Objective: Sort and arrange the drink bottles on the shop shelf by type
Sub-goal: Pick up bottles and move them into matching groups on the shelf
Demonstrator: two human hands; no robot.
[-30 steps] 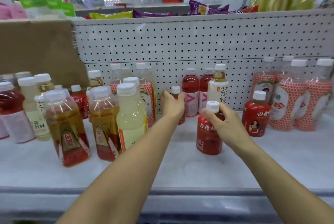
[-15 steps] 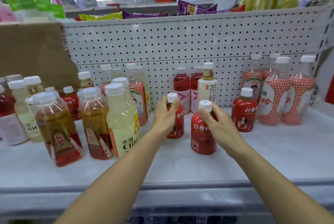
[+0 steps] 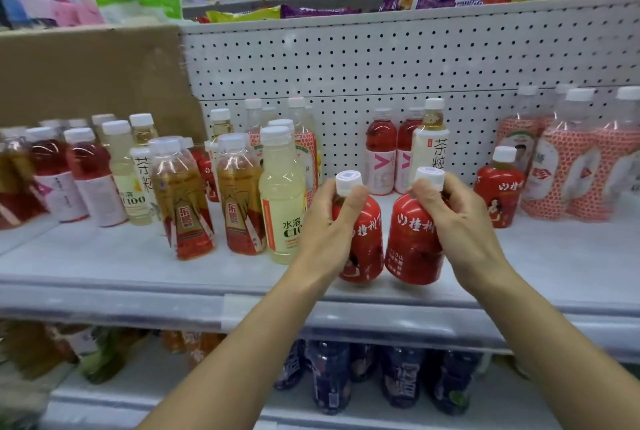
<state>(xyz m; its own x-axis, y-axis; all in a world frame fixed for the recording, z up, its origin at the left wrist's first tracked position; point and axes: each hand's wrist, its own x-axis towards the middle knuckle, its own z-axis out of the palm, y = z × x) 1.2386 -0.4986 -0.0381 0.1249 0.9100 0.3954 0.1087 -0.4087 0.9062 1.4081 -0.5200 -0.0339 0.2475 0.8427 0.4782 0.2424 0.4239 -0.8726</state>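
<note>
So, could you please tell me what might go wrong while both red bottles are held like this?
1. The left hand, gripping the left red bottle, sits right beside the pale yellow bottle; a sideways move could topple it.
2. The right hand grips the right red bottle by its shoulder, close to the front edge of the shelf; a slip might drop it over.

Pale bottle [image 3: 282,201] reads 水溶; left amber bottle [image 3: 181,197] 东鹏; right-held red bottle [image 3: 414,239] 山楂树.
</note>
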